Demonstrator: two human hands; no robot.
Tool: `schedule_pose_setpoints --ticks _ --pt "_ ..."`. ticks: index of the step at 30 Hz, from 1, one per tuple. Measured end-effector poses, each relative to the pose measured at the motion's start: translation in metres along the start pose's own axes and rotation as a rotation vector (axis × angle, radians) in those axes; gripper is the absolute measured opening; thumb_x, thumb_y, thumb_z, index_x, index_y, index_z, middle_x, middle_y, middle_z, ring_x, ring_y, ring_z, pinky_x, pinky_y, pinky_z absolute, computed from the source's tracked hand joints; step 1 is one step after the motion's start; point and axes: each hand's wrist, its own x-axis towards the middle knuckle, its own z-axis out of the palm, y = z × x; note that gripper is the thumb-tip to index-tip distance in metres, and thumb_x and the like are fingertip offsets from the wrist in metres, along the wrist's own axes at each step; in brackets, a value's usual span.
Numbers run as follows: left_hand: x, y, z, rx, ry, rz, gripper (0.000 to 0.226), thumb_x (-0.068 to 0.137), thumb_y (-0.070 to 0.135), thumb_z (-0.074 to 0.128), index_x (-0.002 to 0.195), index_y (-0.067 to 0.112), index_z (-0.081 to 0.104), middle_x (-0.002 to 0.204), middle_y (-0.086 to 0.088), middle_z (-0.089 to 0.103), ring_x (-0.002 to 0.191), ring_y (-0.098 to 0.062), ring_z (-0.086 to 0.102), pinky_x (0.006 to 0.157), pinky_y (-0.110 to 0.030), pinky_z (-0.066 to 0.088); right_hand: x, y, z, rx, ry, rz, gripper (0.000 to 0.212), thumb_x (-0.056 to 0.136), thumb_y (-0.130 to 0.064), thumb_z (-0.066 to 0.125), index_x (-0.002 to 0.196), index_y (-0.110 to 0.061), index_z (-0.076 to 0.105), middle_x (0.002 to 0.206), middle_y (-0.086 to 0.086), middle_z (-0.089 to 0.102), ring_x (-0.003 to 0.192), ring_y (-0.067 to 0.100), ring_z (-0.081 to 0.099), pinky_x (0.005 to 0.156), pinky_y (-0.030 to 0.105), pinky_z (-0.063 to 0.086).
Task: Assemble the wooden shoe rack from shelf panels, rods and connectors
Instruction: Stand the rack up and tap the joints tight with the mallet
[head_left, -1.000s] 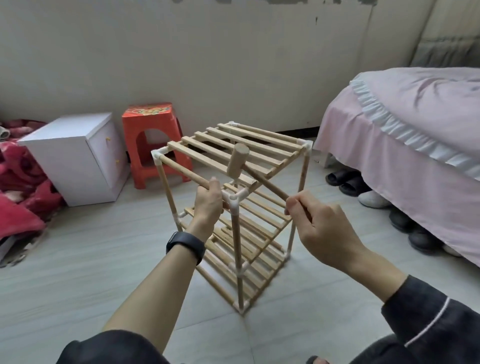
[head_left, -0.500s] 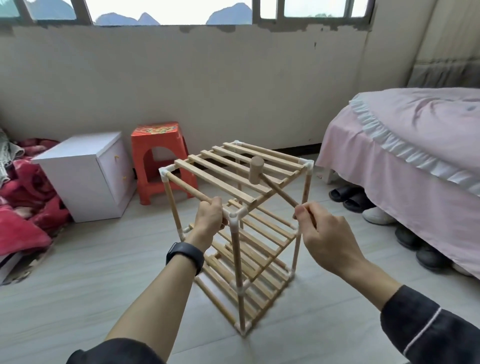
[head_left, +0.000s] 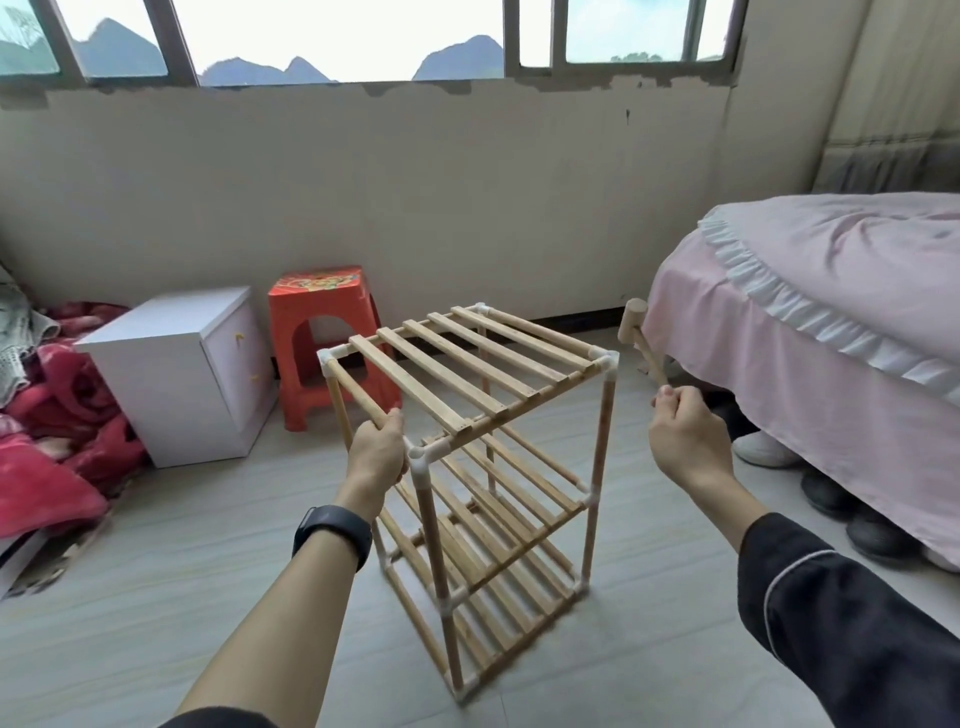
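Note:
A three-tier wooden shoe rack (head_left: 467, 374) stands upright on the floor, its slatted shelves joined to rods by white corner connectors (head_left: 418, 457). My left hand (head_left: 376, 457) grips the top front rod just left of the near corner connector. To the right of the rack, clear of it, my right hand (head_left: 685, 439) holds a small wooden mallet (head_left: 636, 332) by its handle. The mallet's head points up and away toward the bed.
A bed with a pink cover (head_left: 831, 312) fills the right side, with shoes (head_left: 763, 447) under its edge. A white cabinet (head_left: 182, 374) and an orange plastic stool (head_left: 324, 332) stand behind the rack on the left. Red blankets (head_left: 57, 441) lie far left.
My right hand has swung the mallet off the top shelf, out to the right of the rack. The view has tilted up to show the window. My left hand keeps its hold.

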Motion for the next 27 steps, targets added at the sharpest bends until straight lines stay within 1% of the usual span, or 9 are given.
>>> schedule_pose_setpoints --ticks 3,9,11,13,16,20,23,25,27 --pt "-0.002 0.0 0.0 -0.01 0.003 -0.002 0.035 0.103 0.045 0.045 0.092 0.013 0.055 0.076 -0.004 0.052 0.063 -0.016 0.049 0.056 -0.031 0.042 0.005 0.0 0.002 -0.071 -0.058 0.017 0.036 0.109 -0.037 0.031 0.103 -0.013 0.058 0.083 0.0 0.055 0.081 0.025 0.051 0.074 0.037 0.036" --pt "-0.003 -0.003 0.0 -0.021 0.029 -0.024 0.045 0.102 0.049 0.046 0.112 0.007 0.058 0.084 -0.005 0.059 0.07 -0.018 0.055 0.063 -0.034 0.046 0.004 0.0 0.005 -0.098 -0.076 -0.004 0.038 0.109 -0.036 0.029 0.103 -0.012 0.058 0.084 0.003 0.055 0.084 0.028 0.052 0.074 0.038 0.037" --pt "-0.006 0.0 0.0 0.027 0.078 -0.04 0.044 0.1 0.051 0.048 0.116 0.01 0.056 0.102 -0.007 0.064 0.086 -0.022 0.061 0.079 -0.04 0.053 0.003 0.002 0.005 -0.078 -0.07 -0.002 0.037 0.109 -0.036 0.031 0.103 -0.011 0.057 0.084 0.003 0.056 0.08 0.025 0.051 0.073 0.038 0.036" --pt "-0.009 0.006 -0.002 0.22 0.191 0.011 0.04 0.098 0.049 0.05 0.123 0.017 0.05 0.125 -0.009 0.054 0.11 -0.028 0.057 0.097 -0.048 0.05 -0.001 0.008 0.005 -0.05 -0.067 -0.024 0.035 0.109 -0.037 0.032 0.103 -0.012 0.056 0.084 0.003 0.059 0.076 0.022 0.053 0.07 0.039 0.038" --pt "-0.019 0.024 -0.002 0.486 0.301 0.234 0.047 0.098 0.04 0.049 0.141 0.022 0.043 0.141 -0.013 0.044 0.128 -0.031 0.04 0.105 -0.05 0.04 -0.007 0.018 0.006 -0.049 -0.09 -0.051 0.036 0.108 -0.038 0.033 0.1 -0.012 0.056 0.083 0.005 0.063 0.076 0.02 0.056 0.069 0.04 0.04" --pt "-0.048 0.043 0.026 0.552 0.292 0.708 0.049 0.094 0.027 0.058 0.14 0.017 0.048 0.136 -0.012 0.053 0.126 -0.028 0.045 0.1 -0.043 0.041 -0.008 0.033 0.003 -0.054 -0.091 -0.047 0.033 0.107 -0.039 0.036 0.095 -0.015 0.056 0.08 0.004 0.064 0.075 0.022 0.058 0.066 0.04 0.04" --pt "-0.077 0.034 0.065 0.583 0.161 1.036 0.048 0.088 0.016 0.064 0.135 0.009 0.055 0.13 -0.012 0.056 0.118 -0.025 0.051 0.095 -0.035 0.046 -0.009 0.054 -0.002 -0.063 -0.067 -0.022 0.029 0.106 -0.038 0.037 0.094 -0.018 0.055 0.081 -0.002 0.061 0.074 0.017 0.054 0.068 0.04 0.039" --pt "-0.093 0.014 0.095 0.629 0.024 1.129 0.046 0.089 0.019 0.061 0.134 0.009 0.057 0.129 -0.012 0.057 0.114 -0.025 0.054 0.092 -0.037 0.05 -0.01 0.075 -0.005 -0.094 -0.083 0.015 0.029 0.106 -0.039 0.037 0.096 -0.019 0.055 0.082 -0.006 0.058 0.074 0.017 0.051 0.07 0.04 0.038" --pt "-0.107 -0.016 0.124 0.715 -0.138 1.127 0.047 0.091 0.025 0.053 0.137 0.015 0.056 0.133 -0.011 0.057 0.116 -0.027 0.055 0.092 -0.042 0.052 -0.012 0.101 -0.007 -0.168 -0.132 0.078 0.029 0.106 -0.041 0.036 0.097 -0.019 0.053 0.082 -0.004 0.056 0.077 0.024 0.049 0.071 0.04 0.036"
